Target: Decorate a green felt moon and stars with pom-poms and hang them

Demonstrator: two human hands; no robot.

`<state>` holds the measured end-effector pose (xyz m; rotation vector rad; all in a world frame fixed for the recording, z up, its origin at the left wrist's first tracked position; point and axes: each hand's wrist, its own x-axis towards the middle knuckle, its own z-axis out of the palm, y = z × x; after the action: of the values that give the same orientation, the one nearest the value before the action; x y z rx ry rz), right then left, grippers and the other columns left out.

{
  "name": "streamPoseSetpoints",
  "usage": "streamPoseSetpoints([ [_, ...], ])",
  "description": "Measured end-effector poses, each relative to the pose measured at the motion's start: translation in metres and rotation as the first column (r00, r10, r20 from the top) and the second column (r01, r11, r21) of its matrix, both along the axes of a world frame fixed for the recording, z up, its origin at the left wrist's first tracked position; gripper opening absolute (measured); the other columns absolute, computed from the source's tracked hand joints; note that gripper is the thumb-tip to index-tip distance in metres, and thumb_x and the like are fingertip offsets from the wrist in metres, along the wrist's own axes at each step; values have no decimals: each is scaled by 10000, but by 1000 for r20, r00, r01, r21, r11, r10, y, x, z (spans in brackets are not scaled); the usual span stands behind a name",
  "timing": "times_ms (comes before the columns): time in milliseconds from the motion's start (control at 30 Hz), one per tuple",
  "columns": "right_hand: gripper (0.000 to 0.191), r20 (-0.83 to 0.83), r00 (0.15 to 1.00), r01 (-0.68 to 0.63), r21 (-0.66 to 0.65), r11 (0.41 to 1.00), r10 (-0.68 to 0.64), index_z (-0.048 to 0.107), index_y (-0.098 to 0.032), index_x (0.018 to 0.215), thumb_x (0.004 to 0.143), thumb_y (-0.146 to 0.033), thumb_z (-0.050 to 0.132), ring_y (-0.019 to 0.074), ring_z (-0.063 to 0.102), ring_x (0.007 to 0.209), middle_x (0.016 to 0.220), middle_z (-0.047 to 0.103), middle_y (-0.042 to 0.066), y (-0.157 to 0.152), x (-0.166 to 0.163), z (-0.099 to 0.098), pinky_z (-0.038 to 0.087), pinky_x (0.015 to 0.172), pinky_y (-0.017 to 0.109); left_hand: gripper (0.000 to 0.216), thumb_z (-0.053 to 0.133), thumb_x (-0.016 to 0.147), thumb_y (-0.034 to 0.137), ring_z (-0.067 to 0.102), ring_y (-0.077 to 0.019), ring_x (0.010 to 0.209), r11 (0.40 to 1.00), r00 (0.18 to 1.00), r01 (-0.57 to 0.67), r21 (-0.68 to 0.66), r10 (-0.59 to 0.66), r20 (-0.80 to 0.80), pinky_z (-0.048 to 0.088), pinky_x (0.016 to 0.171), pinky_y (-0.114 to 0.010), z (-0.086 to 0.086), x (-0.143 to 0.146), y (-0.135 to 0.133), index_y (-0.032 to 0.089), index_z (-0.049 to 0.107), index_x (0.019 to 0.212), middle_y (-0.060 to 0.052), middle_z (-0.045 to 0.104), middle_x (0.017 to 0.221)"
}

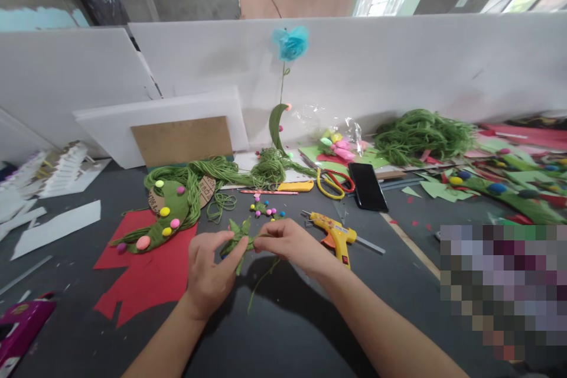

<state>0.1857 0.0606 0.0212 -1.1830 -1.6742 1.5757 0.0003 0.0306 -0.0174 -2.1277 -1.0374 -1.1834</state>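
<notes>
My left hand [209, 271] grips a small star [238, 233] wrapped in green yarn, thumb and fingers on its sides. Close on its right, my right hand [296, 246] is closed in a pinch on a green yarn strand [260, 284], whose loose end hangs over the dark table. Just beyond the hands lies a small piece dotted with coloured pompoms [264, 208]. A yellow glue gun [335, 233] rests to the right of my right hand. Left of my left hand, a green yarn-wrapped crescent [170, 212] with pompoms lies partly over red paper [155, 283].
Behind are yellow-and-red scissors [330, 184], a black phone [368, 186], a yellow utility knife [296, 186] and a green yarn heap [425, 137]. A blue flower [291, 44] stands before a white board [199, 65]. A purple tool [24, 331] sits at left.
</notes>
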Motion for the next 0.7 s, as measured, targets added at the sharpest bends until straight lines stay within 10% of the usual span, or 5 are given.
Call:
streamPoseSetpoints([
  [167, 177, 77, 997, -22, 183, 983, 8, 580, -141, 628, 762, -255, 561, 72, 348, 537, 551, 414, -56, -2, 3, 0, 261, 496, 211, 263, 518, 785, 83, 558, -183, 855, 997, 1000, -3, -76, 4, 11, 430, 777, -328, 1, -1, -1, 215, 705, 914, -84, 582, 926],
  [400, 245, 48, 983, -179, 92, 980, 175, 605, -157, 796, 808, -397, 563, 75, 408, 480, 532, 491, -49, 0, 19, 5, 298, 467, 198, 252, 556, 782, 80, 548, -170, 837, 999, 999, 27, -40, -25, 31, 438, 769, -318, 4, -1, -3, 248, 701, 901, -57, 555, 887],
  [700, 203, 414, 891, 45, 324, 945, -184, 628, -193, 873, 842, -311, 466, 96, 534, 582, 658, 606, -27, 11, 26, 2, 381, 540, 198, 179, 576, 781, 130, 509, -168, 832, 966, 957, -9, -260, 83, 277, 458, 715, -304, -1, -11, 15, 207, 693, 894, -55, 496, 927],
])
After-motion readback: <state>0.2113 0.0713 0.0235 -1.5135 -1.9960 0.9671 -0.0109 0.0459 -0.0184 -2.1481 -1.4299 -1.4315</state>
